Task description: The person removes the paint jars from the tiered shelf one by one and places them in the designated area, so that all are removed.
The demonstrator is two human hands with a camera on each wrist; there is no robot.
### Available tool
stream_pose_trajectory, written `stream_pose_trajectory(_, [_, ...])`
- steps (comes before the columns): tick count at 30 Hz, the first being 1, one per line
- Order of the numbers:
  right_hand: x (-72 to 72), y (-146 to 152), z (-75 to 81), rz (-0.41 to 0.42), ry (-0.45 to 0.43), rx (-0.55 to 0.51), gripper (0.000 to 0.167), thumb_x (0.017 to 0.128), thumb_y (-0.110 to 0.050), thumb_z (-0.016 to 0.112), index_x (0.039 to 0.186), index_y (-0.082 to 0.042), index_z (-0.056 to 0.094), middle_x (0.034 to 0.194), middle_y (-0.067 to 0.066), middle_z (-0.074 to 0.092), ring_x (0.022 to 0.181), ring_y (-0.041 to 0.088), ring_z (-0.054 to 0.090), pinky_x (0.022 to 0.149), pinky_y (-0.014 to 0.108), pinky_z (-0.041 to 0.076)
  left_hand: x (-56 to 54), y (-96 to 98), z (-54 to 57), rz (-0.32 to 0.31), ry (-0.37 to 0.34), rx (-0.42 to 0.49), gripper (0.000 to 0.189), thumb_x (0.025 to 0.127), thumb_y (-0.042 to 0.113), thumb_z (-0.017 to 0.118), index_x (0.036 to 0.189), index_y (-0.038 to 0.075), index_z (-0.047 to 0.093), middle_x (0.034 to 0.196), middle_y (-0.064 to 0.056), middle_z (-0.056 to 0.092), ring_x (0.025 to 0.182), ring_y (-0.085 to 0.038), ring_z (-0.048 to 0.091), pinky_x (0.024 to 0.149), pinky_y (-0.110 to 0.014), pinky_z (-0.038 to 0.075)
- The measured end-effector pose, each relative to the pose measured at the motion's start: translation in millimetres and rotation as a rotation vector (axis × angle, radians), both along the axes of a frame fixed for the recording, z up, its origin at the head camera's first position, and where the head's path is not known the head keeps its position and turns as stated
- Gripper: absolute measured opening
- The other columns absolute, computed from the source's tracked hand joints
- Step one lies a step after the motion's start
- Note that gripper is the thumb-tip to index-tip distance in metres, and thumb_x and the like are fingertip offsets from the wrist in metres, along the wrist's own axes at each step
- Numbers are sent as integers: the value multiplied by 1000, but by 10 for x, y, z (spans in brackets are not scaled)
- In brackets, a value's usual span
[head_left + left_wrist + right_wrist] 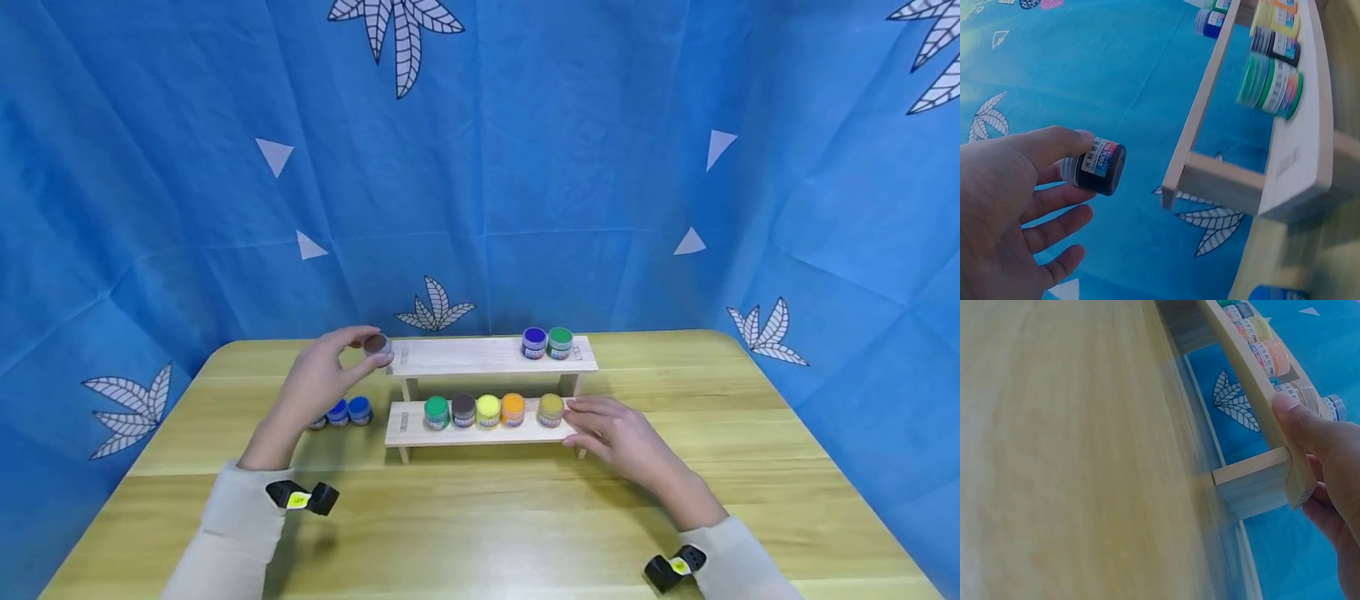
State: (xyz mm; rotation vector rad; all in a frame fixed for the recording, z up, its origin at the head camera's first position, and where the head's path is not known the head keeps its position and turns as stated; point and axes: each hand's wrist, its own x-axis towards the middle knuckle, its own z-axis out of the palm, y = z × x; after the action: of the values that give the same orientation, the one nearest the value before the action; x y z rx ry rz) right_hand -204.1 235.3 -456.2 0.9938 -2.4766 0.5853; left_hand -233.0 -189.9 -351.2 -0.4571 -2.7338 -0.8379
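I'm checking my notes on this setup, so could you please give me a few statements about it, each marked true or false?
1. The left hand holds a dark jar. True.
2. The top row has three jars. False: the upper shelf bears only a blue jar and a green jar.
3. Five jars stand on the lower shelf. True.
4. Both hands hold jars. False: the right hand touches the lower shelf's right end.

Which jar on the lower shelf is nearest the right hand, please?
The mustard jar, at the right end of the lower shelf, beside the right hand; a gap separates it from the orange jar.
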Motion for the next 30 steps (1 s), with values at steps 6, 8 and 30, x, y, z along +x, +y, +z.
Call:
stream_pose_trajectory(6, [4,16,39,11,16,-18,41,80,-29,80,114,-7,74,120,8,68,113,27,62,95,45,50,42,-135,46,44,8,9,56,92,48,64,130,7,60,115,-11,64,110,-32,57,95,-56,44])
stream_pose_trajectory(8, [25,19,35,6,4,-13,41,80,-30,80,114,-7,74,121,7,68,113,26,62,95,45,50,67,-199,20,60,8,16,56,92,49,64,130,8,60,115,-11,64,109,-31,57,95,-56,43])
stream_pose_trajectory(30, [33,-8,24,-12,-2,14,41,81,-33,79,115,-9,74,122,5,67,114,25,62,96,44,49,201,-868,-210,78,43,11,48,100,31,58,136,-1,55,119,-20,63,104,-35,59,84,-55,50])
